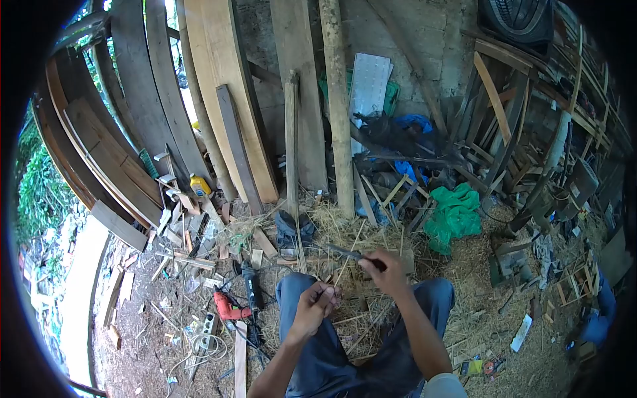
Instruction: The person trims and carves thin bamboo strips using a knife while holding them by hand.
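Note:
My left hand (316, 307) is closed in a pinch around a thin, pale strip of wood or bamboo (344, 268), which slants up and to the right from the fingertips. In my right hand (388, 272) is a knife (348, 252), its dark handle inside the fist and its blade pointing left. The blade crosses the strip just above my left fingers; whether the two touch, I cannot tell. Both hands are over my knees, in dark trousers (318, 358). Shavings and thin strips lie on the ground between and beyond my legs.
A red drill (229, 306) and a dark teal power tool (251, 285) lie left of my knee, near a power strip (208, 326) with cords. Planks (225, 99) lean along the back. A green sack (454, 215) and scrap wood lie ahead right.

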